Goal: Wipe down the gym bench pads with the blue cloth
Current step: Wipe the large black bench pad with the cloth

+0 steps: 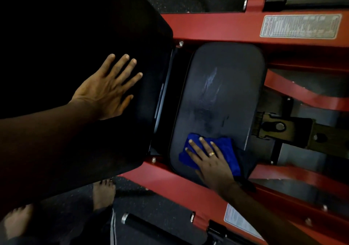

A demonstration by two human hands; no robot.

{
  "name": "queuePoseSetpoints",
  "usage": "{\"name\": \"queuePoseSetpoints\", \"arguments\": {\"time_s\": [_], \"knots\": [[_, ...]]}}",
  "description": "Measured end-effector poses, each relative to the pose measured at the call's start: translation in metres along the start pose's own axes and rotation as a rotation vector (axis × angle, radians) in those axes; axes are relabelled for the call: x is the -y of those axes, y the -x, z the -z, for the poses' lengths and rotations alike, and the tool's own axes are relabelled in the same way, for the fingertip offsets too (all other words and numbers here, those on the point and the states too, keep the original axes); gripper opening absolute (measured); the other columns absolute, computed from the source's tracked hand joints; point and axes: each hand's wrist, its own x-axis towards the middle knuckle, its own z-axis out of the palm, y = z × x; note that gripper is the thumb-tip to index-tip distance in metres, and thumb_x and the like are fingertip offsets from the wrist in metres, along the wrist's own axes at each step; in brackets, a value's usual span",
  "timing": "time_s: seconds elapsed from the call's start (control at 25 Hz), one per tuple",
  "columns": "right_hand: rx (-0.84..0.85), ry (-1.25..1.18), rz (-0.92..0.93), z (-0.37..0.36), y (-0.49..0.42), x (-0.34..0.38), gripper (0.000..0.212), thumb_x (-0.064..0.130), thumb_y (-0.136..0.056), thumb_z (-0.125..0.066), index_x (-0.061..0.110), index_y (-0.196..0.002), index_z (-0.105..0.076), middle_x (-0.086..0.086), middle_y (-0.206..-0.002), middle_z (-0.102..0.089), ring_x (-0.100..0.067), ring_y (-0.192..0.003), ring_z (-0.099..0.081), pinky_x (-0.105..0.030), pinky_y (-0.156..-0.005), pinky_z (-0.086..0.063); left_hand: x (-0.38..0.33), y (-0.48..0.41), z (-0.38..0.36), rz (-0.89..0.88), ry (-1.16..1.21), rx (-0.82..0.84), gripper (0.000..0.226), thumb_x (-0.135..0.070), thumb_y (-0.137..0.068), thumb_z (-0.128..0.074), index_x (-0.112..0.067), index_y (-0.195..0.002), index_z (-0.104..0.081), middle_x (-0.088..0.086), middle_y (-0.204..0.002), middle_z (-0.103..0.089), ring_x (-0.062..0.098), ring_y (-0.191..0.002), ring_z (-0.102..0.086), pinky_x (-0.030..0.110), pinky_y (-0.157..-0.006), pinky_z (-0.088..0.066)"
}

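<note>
A black seat pad [222, 86] with faint wet streaks lies between red frame rails. On its near end a crumpled blue cloth [226, 150] is spread, and my right hand [209, 161] presses flat on it with straight fingers; a ring shows on one finger. To the left a large black back pad [75, 27] fills the view. My left hand [109, 87] rests on that pad with its fingers spread and straight, holding nothing.
The red steel frame [217, 27] surrounds the seat pad, with a label sticker [300, 26] at the upper right. A black handle bar [156, 225] sticks out at the bottom. My bare feet [103, 193] stand on dark speckled floor.
</note>
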Motion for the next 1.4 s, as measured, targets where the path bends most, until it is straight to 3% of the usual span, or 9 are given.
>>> {"name": "queuePoseSetpoints", "arguments": {"time_s": [0.28,0.4,0.56,0.64,0.84,1.04,1.24,1.32,1.4], "knots": [[0.032,0.072,0.156,0.001,-0.044,0.009,0.063,0.048,-0.086,-0.047,0.028,-0.145,-0.055,-0.001,-0.161,-0.041,-0.033,-0.146,-0.041,-0.053,-0.119,-0.026,-0.001,0.002,-0.003,0.016,-0.009,-0.018,0.075,-0.053,-0.096,0.001,-0.016,-0.161,0.013,0.021,-0.168,0.007,0.039,-0.155,0.006,0.057,-0.123,0.002],[0.120,0.141,0.377,-0.015,-0.062,0.051,0.058,0.046,-0.091,-0.054,0.028,-0.147,-0.053,-0.003,-0.161,-0.041,-0.035,-0.148,-0.036,-0.055,-0.122,-0.022,-0.001,0.001,-0.010,0.012,-0.019,-0.090,0.072,-0.050,-0.098,-0.001,-0.017,-0.162,0.006,0.021,-0.168,0.003,0.039,-0.156,0.003,0.057,-0.124,0.003],[0.178,0.138,0.376,-0.016,-0.062,0.062,0.055,0.036,-0.097,-0.050,0.025,-0.150,-0.047,-0.003,-0.164,-0.034,-0.034,-0.153,-0.027,-0.053,-0.124,-0.013,0.000,-0.002,-0.009,0.029,0.035,-0.078,0.076,-0.055,-0.097,-0.012,-0.019,-0.163,0.000,0.018,-0.169,0.000,0.038,-0.156,0.002,0.056,-0.123,0.006],[0.104,0.094,0.338,-0.016,-0.028,0.039,0.061,0.038,-0.086,-0.059,0.026,-0.146,-0.054,-0.001,-0.162,-0.039,-0.032,-0.149,-0.036,-0.050,-0.124,-0.018,-0.001,-0.003,-0.008,0.031,0.012,-0.071,0.078,-0.057,-0.096,-0.010,-0.018,-0.163,0.003,0.018,-0.169,0.002,0.038,-0.156,0.003,0.057,-0.122,0.007],[-0.034,0.018,0.042,-0.002,-0.006,-0.029,0.085,0.048,-0.072,-0.077,0.028,-0.150,-0.049,0.000,-0.164,-0.035,-0.029,-0.147,-0.040,-0.050,-0.120,-0.020,-0.003,-0.001,-0.010,0.018,-0.016,-0.074,0.077,-0.054,-0.095,-0.002,-0.017,-0.163,0.004,0.020,-0.169,0.001,0.039,-0.155,0.001,0.057,-0.122,0.005],[-0.177,-0.098,-0.283,0.026,-0.114,-0.038,0.062,0.045,-0.094,-0.060,0.025,-0.151,-0.047,0.000,-0.166,-0.030,-0.031,-0.150,-0.034,-0.053,-0.118,-0.027,0.000,0.001,-0.005,0.007,-0.061,-0.041,0.076,-0.055,-0.096,0.001,-0.018,-0.162,0.005,0.018,-0.169,0.001,0.038,-0.156,0.002,0.057,-0.122,0.003],[-0.519,-1.030,-0.895,0.086,-0.193,0.043,0.053,0.056,-0.101,-0.046,0.014,-0.131,-0.060,-0.010,-0.139,-0.061,-0.035,-0.124,-0.059,-0.045,-0.096,-0.046,-0.001,0.009,-0.002,0.024,0.080,-0.074,0.072,-0.053,-0.101,-0.015,-0.015,-0.162,-0.010,0.018,-0.168,-0.011,0.037,-0.156,-0.007,0.055,-0.125,-0.002],[-0.585,-1.297,-0.882,0.100,-0.200,0.116,0.054,0.053,-0.102,-0.051,0.013,-0.137,-0.059,-0.011,-0.141,-0.061,-0.033,-0.127,-0.057,-0.041,-0.100,-0.045,-0.003,0.047,-0.008,-0.033,0.198,-0.089,0.070,-0.045,-0.102,-0.018,-0.008,-0.161,-0.021,0.019,-0.166,-0.019,0.035,-0.155,-0.015,0.051,-0.124,-0.005],[-0.609,-1.262,-0.916,0.106,-0.193,0.174,0.056,0.050,-0.101,-0.055,0.012,-0.143,-0.056,-0.007,-0.151,-0.053,-0.029,-0.137,-0.051,-0.041,-0.111,-0.040,-0.004,0.115,-0.013,-0.151,0.297,-0.072,0.072,-0.043,-0.099,-0.022,-0.003,-0.157,-0.030,0.021,-0.163,-0.028,0.035,-0.152,-0.025,0.050,-0.124,-0.011]]}}
